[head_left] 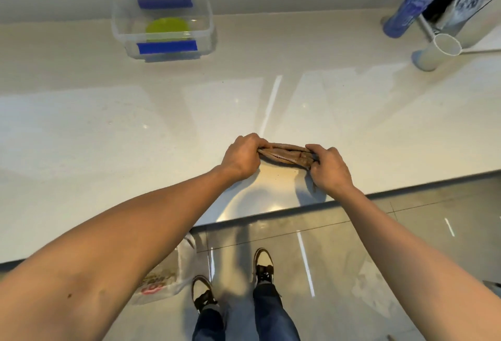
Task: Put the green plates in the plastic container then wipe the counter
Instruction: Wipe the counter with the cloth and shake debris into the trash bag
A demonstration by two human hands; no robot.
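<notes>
A brown cloth (286,154) is stretched between my two hands just above the pale counter (108,129), near its front edge. My left hand (241,157) grips the cloth's left end and my right hand (329,168) grips its right end. At the back left stands a clear plastic container (119,29) with blue clips. Green plates (167,29) lie inside it, flat on the bottom.
A blue water bottle (417,1) and a clear plastic cup (436,52) stand at the back right beside a metal rack. A wall runs behind the counter. Below the counter edge a plastic bag (162,278) lies on the tiled floor by my shoes.
</notes>
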